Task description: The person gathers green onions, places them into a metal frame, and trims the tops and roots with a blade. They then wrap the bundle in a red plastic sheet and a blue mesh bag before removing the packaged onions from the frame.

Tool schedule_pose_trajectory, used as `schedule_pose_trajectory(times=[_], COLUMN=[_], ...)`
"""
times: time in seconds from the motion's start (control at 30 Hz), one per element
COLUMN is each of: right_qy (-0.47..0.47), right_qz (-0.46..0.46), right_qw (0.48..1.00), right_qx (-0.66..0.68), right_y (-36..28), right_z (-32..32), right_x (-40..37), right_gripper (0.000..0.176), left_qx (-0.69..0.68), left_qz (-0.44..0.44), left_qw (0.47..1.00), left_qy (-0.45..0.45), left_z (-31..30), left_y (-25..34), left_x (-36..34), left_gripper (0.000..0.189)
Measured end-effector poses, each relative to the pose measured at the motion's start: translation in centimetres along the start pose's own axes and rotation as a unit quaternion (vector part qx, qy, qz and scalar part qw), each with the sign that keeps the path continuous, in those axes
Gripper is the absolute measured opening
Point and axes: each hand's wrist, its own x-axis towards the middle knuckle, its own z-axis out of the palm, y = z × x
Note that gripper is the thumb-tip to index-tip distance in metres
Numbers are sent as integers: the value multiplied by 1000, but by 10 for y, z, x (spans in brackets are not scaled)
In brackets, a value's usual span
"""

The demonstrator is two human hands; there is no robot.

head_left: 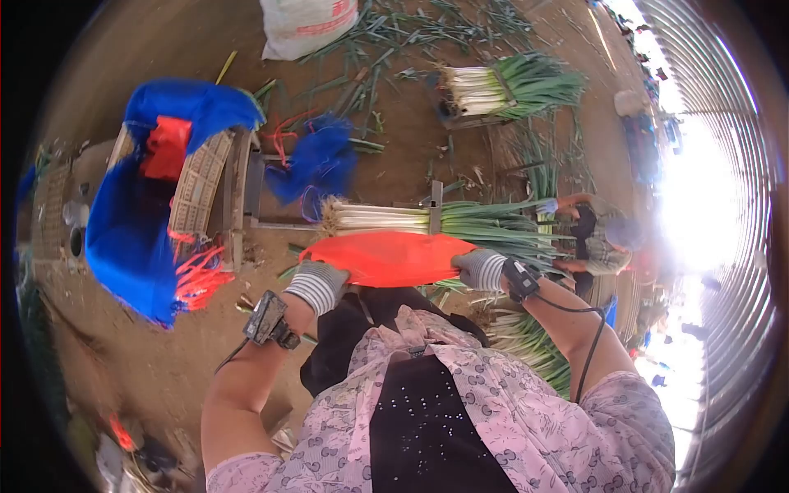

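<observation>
Stretched between my two hands is a red sheet or bag (393, 258), in front of my body. My left hand (318, 283), in a grey glove with a striped cuff, is closed on its left end. The right end is gripped by my right hand (482, 269), gloved the same way. Just beyond the red sheet, a bundle of green onions (382, 218) lies across a metal stand (436, 205), roots to the left and leaves to the right. The sheet hides part of the bundle's near side.
At the left stands a crate (200, 181) draped with blue cloth (123, 255), with red strips on its edge. Blue netting (320, 160) lies beyond. Another onion bundle (501, 89) and a white sack (306, 26) are farther off. A co-worker (604, 234) bends at the right.
</observation>
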Motion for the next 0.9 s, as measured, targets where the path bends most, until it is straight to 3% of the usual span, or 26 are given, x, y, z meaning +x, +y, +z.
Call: schedule_pose_trajectory(times=[0.17,0.23,0.27,0.4,0.5,0.6,0.67,0.77,0.9], right_qy=[-35,-35,-8,-150,-216,-219,-231,-154,-104], right_qz=[-40,-55,-110,-204,-171,-175,-194,-226,-223], right_qw=[995,990,982,940,941,952,947,947,958], right_qx=[-87,-123,-151,-230,-195,-121,-109,-171,-148], right_y=[-16,-27,-19,-4,-7,-29,-27,-18,-14], right_z=[-17,-28,-24,-40,-52,-54,-14,47,108], right_x=[48,67,80,136,204,311,421,519,601], right_gripper=[21,20,18,18,19,24,24,24,24], left_qx=[-77,-76,-77,-311,-524,-699,-775,-769,-706], left_qz=[-86,-86,-88,-108,-125,-233,-298,-395,-492], left_qw=[992,993,993,944,839,643,472,331,376], left_qy=[-55,1,33,26,76,209,296,378,344], left_z=[48,116,143,201,279,356,410,447,466], left_y=[-20,-20,-19,7,19,17,12,-18,-70], left_x=[-35,-34,-31,-11,42,113,164,214,240], left_gripper=[34,35,36,34,32,33,33,31,36])
